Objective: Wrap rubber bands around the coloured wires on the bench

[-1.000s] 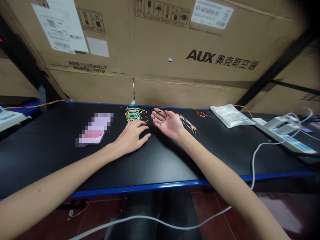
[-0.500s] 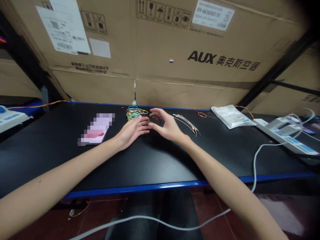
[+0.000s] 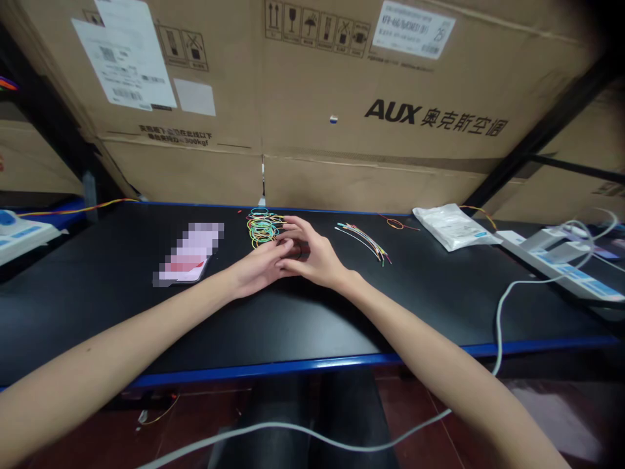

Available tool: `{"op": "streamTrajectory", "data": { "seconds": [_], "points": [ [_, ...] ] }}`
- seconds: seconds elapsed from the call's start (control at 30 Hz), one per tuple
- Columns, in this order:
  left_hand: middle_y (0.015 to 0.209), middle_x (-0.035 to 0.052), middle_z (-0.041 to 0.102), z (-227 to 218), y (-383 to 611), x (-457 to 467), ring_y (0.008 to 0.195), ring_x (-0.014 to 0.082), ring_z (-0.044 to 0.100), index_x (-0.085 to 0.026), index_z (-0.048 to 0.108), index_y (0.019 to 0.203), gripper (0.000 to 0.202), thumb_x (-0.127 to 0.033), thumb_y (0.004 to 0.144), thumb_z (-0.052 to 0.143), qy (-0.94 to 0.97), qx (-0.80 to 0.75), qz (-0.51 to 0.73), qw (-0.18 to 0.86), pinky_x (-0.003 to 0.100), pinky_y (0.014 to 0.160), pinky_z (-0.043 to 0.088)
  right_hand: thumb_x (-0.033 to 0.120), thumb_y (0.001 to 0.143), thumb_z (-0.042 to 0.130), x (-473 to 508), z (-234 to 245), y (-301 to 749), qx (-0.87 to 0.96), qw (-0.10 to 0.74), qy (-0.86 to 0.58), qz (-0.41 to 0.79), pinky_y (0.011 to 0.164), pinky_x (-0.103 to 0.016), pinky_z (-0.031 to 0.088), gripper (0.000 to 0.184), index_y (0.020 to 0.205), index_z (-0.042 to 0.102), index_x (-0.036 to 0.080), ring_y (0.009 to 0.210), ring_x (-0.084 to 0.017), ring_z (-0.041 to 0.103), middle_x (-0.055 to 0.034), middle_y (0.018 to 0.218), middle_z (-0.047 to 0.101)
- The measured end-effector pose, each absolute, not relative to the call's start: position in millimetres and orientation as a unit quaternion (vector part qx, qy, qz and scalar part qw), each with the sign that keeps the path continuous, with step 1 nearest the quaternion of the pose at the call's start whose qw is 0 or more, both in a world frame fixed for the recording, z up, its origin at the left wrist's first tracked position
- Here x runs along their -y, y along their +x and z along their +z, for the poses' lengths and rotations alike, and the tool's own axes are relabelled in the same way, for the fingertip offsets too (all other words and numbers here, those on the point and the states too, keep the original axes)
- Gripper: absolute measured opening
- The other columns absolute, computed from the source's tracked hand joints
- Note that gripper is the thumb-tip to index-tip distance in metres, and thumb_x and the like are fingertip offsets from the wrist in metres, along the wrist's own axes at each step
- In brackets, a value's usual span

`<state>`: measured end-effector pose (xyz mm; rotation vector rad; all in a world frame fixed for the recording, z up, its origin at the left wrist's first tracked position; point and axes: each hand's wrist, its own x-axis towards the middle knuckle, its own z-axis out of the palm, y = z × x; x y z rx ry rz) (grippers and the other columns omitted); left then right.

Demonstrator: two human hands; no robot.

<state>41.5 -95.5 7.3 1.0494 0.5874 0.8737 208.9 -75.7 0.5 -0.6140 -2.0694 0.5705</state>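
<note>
My left hand (image 3: 258, 268) and my right hand (image 3: 319, 260) meet over the middle of the black table, with their fingertips overlapping. Between them shows a thin dark-reddish wire (image 3: 301, 249), partly hidden by the fingers. The right fingers curve round it, with the thumb below. My left hand is turned palm inward, its thumb and fingers closed in against the right fingertips. Just behind the left fingers lies a pile of coiled coloured wires (image 3: 261, 228). Right of my right hand is a bundle of short coloured wires (image 3: 365, 241), laid out nearly straight.
A phone (image 3: 193, 257) lies on the left of the black table (image 3: 312, 326). To the right are a small wire loop (image 3: 395, 223), a white plastic packet (image 3: 454, 227) and a power strip (image 3: 561, 264) with a trailing white cable (image 3: 498, 326). A large cardboard box (image 3: 312, 143) stands behind.
My right hand has moved slightly left and down, closing the gap to my left hand. The left fingers have drawn in, and the fingertips now overlap.
</note>
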Motion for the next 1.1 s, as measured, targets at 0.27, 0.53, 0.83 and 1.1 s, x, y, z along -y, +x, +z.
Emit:
{"op": "streamTrajectory", "data": {
  "seconds": [0.27, 0.53, 0.83, 1.1],
  "points": [
    [0.075, 0.0002, 0.061, 7, 44, 96, 0.064, 0.0095, 0.053, -0.017, 0.065, 0.082, 0.02, -0.036, 0.087, 0.066, 0.469, -0.348, 0.42, 0.694, 0.023, 0.061, 0.045, 0.037, 0.074, 0.079, 76, 2, 208, 0.873, 0.393, -0.252, 0.137, 0.11, -0.048, 0.041, 0.084, 0.146, 0.035, 0.027, 0.132, -0.028, 0.05, -0.0124, 0.141, 0.054],
    [0.074, 0.0043, 0.063, 9, 41, 91, 0.067, 0.016, 0.058, -0.015, 0.068, 0.083, 0.047, -0.058, 0.089, 0.05, 0.455, -0.336, 0.405, 0.719, 0.032, 0.07, 0.049, 0.035, 0.089, 0.061, 75, 9, 217, 0.874, 0.41, -0.246, 0.088, 0.108, -0.05, 0.041, 0.055, 0.14, 0.044, 0.023, 0.128, -0.028, 0.05, -0.0142, 0.137, 0.056],
    [0.064, 0.0046, 0.058, 3, 37, 85, 0.062, 0.0176, 0.059, -0.014, 0.068, 0.078, 0.065, -0.064, 0.094, 0.03, 0.411, -0.334, 0.395, 0.75, 0.032, 0.067, 0.049, 0.033, 0.095, 0.049, 67, 2, 217, 0.832, 0.449, -0.293, 0.146, 0.098, -0.042, 0.046, 0.023, 0.099, 0.068, 0.022, 0.107, -0.023, 0.06, -0.0101, 0.11, 0.066],
    [0.083, 0.0138, 0.071, 5, 37, 86, 0.078, 0.0235, 0.068, -0.012, 0.069, 0.085, 0.06, -0.061, 0.094, 0.034, 0.423, -0.337, 0.38, 0.751, 0.037, 0.078, 0.051, 0.039, 0.091, 0.053, 65, 4, 215, 0.752, 0.486, -0.348, 0.278, 0.09, -0.034, 0.046, 0.025, 0.089, 0.071, 0.021, 0.093, -0.019, 0.062, -0.0051, 0.095, 0.069]
  ]
}}
